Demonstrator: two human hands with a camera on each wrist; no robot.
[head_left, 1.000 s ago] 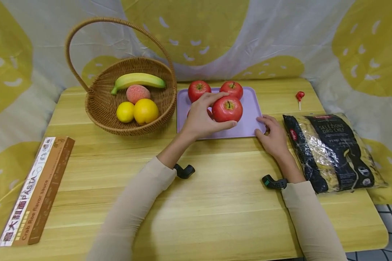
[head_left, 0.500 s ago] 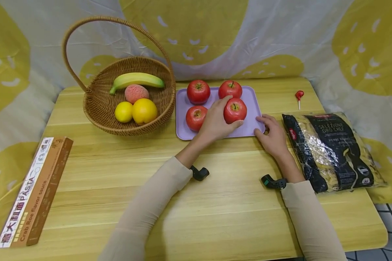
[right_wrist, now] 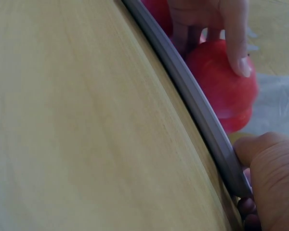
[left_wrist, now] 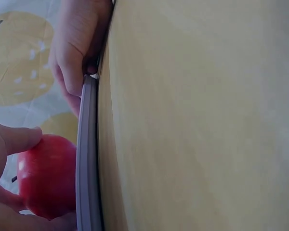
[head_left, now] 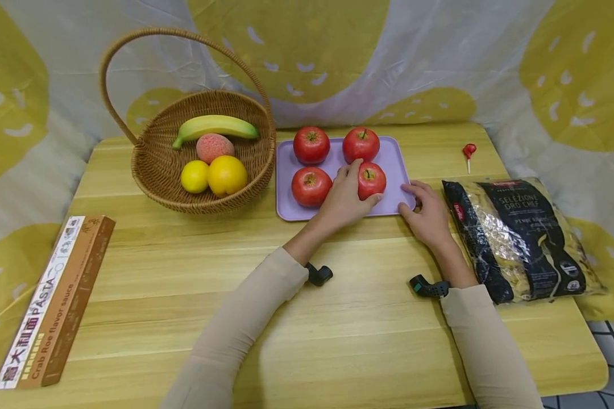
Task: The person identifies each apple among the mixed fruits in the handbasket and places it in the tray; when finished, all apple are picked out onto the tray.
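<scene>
On the purple tray (head_left: 295,213) stand several red apples. My left hand (head_left: 345,196) is around the front right apple (head_left: 372,180), thumb on its near side and fingers on its far side. In the left wrist view this apple (left_wrist: 50,175) sits against the tray, between thumb and fingers. My right hand (head_left: 428,213) grips the right end of the tray; in the right wrist view its thumb (right_wrist: 255,144) lies over the rim and fingertips show below. Beside the left hand is the front left apple (head_left: 311,186). Two more apples, a left one (head_left: 311,145) and a right one (head_left: 361,144), stand behind.
Left of the tray stands a wicker basket (head_left: 156,193) with a tall handle, holding a banana (head_left: 217,126), a peach (head_left: 215,148) and two yellow fruits. A pasta box (head_left: 56,301) lies far left. To the right are a penne bag (head_left: 524,238) and a red lollipop (head_left: 469,150).
My left hand has carried the apple right and down onto the front right part of the tray. The front left apple has come into full view. My right hand stays at the tray's end.
</scene>
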